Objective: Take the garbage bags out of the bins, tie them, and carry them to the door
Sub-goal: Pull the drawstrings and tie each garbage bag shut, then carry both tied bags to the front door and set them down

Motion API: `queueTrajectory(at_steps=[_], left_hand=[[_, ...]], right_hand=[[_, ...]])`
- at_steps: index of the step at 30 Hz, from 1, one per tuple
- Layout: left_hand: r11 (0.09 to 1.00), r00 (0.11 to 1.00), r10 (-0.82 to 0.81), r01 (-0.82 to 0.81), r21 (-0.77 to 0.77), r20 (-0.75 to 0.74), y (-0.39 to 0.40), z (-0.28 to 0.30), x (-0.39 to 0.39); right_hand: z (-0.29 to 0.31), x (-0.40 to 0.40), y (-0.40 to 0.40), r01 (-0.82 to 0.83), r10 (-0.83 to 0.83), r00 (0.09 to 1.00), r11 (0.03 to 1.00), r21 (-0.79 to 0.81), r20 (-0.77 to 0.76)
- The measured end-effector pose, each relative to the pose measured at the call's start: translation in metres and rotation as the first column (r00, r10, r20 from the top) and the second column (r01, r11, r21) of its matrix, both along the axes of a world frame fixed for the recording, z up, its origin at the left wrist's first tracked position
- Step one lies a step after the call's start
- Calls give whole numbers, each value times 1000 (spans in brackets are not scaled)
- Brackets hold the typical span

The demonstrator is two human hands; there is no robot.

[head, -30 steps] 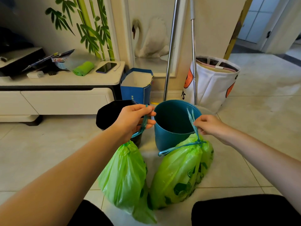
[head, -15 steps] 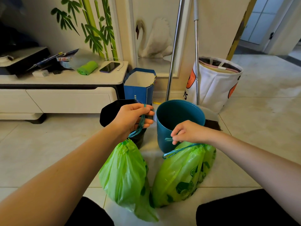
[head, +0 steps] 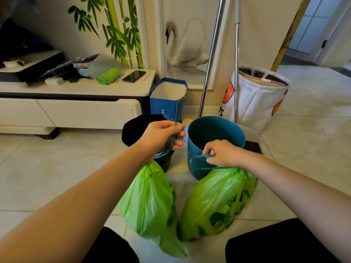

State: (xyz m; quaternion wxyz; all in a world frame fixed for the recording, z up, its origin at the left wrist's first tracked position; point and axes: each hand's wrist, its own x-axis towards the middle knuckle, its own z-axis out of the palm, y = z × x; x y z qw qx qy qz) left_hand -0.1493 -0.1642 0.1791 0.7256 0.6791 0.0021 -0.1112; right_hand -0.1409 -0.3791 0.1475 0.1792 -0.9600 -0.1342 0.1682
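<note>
Both garbage bags out of the bins, drawstrings in hand.

Left hand (head: 161, 137) grips the left bag's (head: 148, 202) drawstring, keeping it cinched; right hand's fingers (head: 209, 149) pinch the right bag's (head: 216, 204) loop, both bags on the floor before the teal bin (head: 214, 133).

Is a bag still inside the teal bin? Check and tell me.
No: the teal bin stands empty and unlined, with both green garbage bags on the floor in front of it.

Two bright green garbage bags (head: 148, 198) (head: 214, 204) carry teal drawstrings; the right one shows dark green prints. The bins are teal (head: 212, 135) and black (head: 136, 128). The wall bears green bamboo (head: 121, 31).
</note>
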Motion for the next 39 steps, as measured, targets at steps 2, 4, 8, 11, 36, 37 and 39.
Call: queueTrajectory(at_steps=[2, 4, 8, 11, 36, 37, 39], left_hand=[[1000, 1000, 5, -4, 7, -6, 3, -4, 3], [1000, 1000, 15, -15, 11, -14, 7, -9, 8], [997, 997, 76, -76, 7, -30, 15, -18, 21], [990, 990, 137, -136, 45, -24, 15, -28, 35], [948, 915, 265, -190, 255, -304, 7, -56, 60], [946, 906, 270, -187, 264, -327, 10, -50, 57], [939, 880, 288, -183, 290, -377, 15, -35, 49]], right_hand=[[2, 7, 7, 88, -90, 996, 983, 164, 10], [5, 13, 16, 166, -183, 983, 930, 329, 19], [3, 21, 32, 196, -261, 963, 853, 485, 71], [-7, 30, 39, 156, -228, 970, 847, 508, 83], [-9, 58, 21, -545, 388, 799, 791, -279, -460], [-5, 57, 18, -512, 362, 808, 822, -250, -464], [8, 53, 16, -390, 278, 837, 908, -157, -471]])
